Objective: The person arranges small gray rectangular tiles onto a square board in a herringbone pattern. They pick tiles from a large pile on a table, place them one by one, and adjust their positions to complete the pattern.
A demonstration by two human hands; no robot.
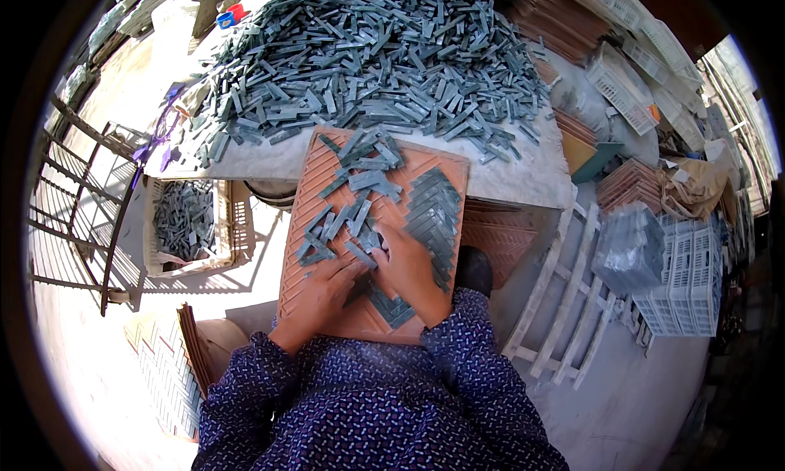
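A terracotta-coloured grooved board (pixel 392 213) leans at a tilt between my body and the table edge. Grey-green stone strips (pixel 433 217) lie in a herringbone pattern along its right side, with another laid patch (pixel 392 307) at the bottom. Loose strips (pixel 372 160) are heaped on its upper and left parts. Over the lower middle, my right hand (pixel 406 266) is closed, pinching a stone strip (pixel 361 255). Close beside it, my left hand (pixel 331 289) has its fingers bent together over the board; what they hold is hidden.
A large pile of stone strips (pixel 376 54) covers the table (pixel 523 172) ahead. A crate (pixel 222 217) of strips stands on the floor at left, near a metal rack (pixel 74 201). To the right are a white slatted frame (pixel 564 295), stacked plastic crates (pixel 683 283) and more grooved boards (pixel 630 185).
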